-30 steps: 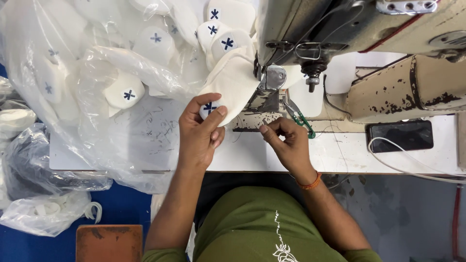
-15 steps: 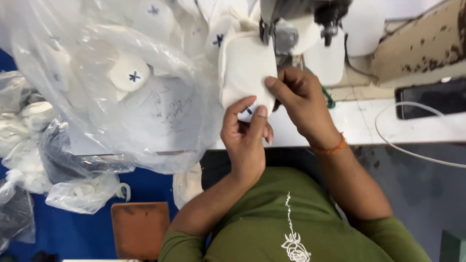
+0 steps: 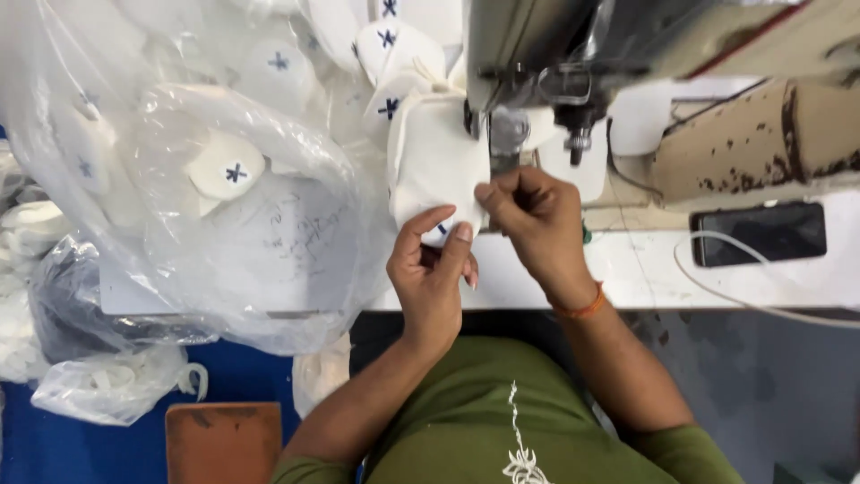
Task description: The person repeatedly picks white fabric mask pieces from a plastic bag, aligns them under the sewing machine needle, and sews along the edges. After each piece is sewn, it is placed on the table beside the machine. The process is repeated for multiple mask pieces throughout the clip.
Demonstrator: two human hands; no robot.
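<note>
Two hands hold one white cloth piece (image 3: pixel 437 166) at the front of a sewing machine (image 3: pixel 573 63). The left hand (image 3: pixel 432 273) pinches the bottom edge of the cloth, thumb on one side and fingers on the other. The right hand (image 3: pixel 530 220) pinches the cloth's right bottom corner, just under the metal foot (image 3: pixel 507 134) of the machine. The two hands are very close, almost touching. The top right edge of the cloth sits right beside the foot, so there is little room there.

The cloth lies on a white table (image 3: pixel 645 269). The table's front edge runs just below the hands, by the wrists. The right wrist has one orange band (image 3: pixel 580 309).

To the left there is one big clear plastic bag (image 3: pixel 179 179) full of white pieces with blue cross marks. I can count about six marks, but some are blurry, so there may be more. The bag's edge comes up close to the left side of the cloth, so that side is tight too. More clear bags (image 3: pixel 107 385) lie lower on the left, on the blue floor.

To the right the table has more open room. One black phone (image 3: pixel 760 233) lies there, well apart from the hands, and one white cord (image 3: pixel 770 305) curves by it.
</note>
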